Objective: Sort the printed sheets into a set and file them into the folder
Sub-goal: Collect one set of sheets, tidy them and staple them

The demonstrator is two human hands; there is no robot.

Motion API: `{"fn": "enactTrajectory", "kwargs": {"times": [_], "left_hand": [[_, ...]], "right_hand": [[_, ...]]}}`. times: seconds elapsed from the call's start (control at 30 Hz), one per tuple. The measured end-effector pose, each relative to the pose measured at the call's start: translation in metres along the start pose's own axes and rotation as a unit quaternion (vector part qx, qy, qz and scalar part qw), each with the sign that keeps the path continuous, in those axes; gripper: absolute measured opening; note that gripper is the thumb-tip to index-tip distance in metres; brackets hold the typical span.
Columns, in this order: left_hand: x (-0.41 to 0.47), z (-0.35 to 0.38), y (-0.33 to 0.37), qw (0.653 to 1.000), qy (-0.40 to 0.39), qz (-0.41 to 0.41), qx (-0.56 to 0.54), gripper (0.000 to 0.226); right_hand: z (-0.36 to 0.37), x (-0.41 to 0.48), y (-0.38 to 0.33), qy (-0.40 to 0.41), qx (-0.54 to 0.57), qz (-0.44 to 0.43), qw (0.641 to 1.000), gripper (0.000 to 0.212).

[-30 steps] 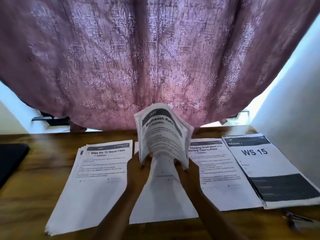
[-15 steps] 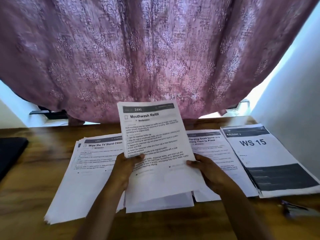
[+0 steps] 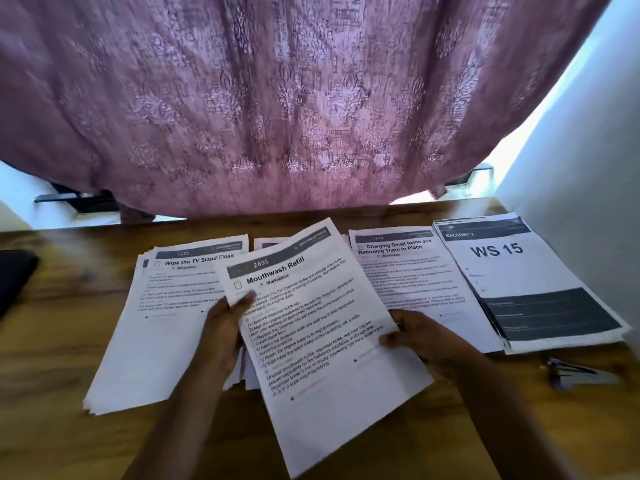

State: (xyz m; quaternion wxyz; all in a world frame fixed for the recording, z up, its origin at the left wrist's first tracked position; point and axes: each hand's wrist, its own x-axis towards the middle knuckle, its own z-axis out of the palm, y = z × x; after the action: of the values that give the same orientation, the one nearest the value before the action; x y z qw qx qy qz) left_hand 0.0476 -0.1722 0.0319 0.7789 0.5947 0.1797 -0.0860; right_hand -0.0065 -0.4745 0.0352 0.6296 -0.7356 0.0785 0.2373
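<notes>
Across the wooden surface (image 3: 52, 341) lie the printed piles (image 3: 166, 323), and above the middle one the left hand (image 3: 221, 327) and right hand (image 3: 426, 337) pinch the tilted, floppy Mouthwash Refill sheet (image 3: 322, 341) by its side edges, fingers (image 3: 247, 301) closed, likely easily creased.

Brown wooden tabletop (image 3: 62, 341): visible grain, smooth, low sheen. White printed "Mouthwash Refill" paper sheet (image 3: 322, 341): matt, thin, flexes slightly. Stacks of white printed paper sheets (image 3: 152, 341): matt, same stock. Mauve patterned cloth curtain (image 3: 294, 98): woven, textured damask relief, matt. Black object at the left edge (image 3: 14, 282): matt, material unclear.
</notes>
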Motion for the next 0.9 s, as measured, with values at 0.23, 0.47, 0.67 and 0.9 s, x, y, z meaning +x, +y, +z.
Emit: {"fn": "enactTrajectory", "kwargs": {"times": [0.23,0.47,0.67,0.9], "left_hand": [[0.018,-0.009,-0.016,0.996,0.015,0.01,0.082,0.017],[0.006,-0.008,-0.029,0.97,0.027,0.049,0.235,0.015],[-0.01,0.009,-0.024,0.759,0.153,0.294,0.56,0.059],[-0.001,0.036,-0.082,0.721,-0.01,0.32,0.615,0.029]], "right_hand": [[0.03,-0.021,0.016,0.043,-0.281,0.099,0.954,0.024],[0.039,0.022,-0.006,0.235,-0.448,-0.149,0.85,0.025],[0.045,0.052,0.003,0.156,-0.538,-0.194,0.805,0.038],[0.041,0.057,0.002,0.121,-0.554,-0.179,0.804,0.039]]}}
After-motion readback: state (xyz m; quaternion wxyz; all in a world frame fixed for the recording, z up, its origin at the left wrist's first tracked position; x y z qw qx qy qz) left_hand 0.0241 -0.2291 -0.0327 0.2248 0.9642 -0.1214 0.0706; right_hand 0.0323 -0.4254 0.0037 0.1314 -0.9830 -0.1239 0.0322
